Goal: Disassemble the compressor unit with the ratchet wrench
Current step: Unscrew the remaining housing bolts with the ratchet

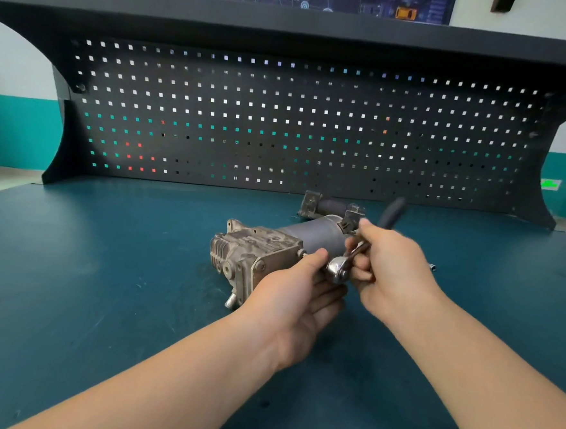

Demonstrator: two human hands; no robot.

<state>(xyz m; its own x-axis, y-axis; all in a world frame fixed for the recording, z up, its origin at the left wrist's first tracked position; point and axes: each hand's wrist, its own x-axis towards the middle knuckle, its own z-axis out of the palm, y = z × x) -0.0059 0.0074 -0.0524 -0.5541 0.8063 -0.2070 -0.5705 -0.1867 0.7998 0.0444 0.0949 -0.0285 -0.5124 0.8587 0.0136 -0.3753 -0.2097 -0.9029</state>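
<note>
The compressor unit (265, 250) lies on its side in the middle of the bench, its finned metal head to the left and its grey cylinder pointing back right. My right hand (394, 272) grips the ratchet wrench (339, 268) by its shaft; the chrome head sits at the unit's near side and the black handle sticks up behind my fingers. My left hand (299, 299) rests against the unit's near end, fingertips touching the wrench head and a small bolt there.
The teal workbench top (102, 285) stretches all around. A dark pegboard back panel (281, 120) stands behind the unit under a shelf. A small metal socket or bolt (432, 267) lies on the bench to the right of my right hand.
</note>
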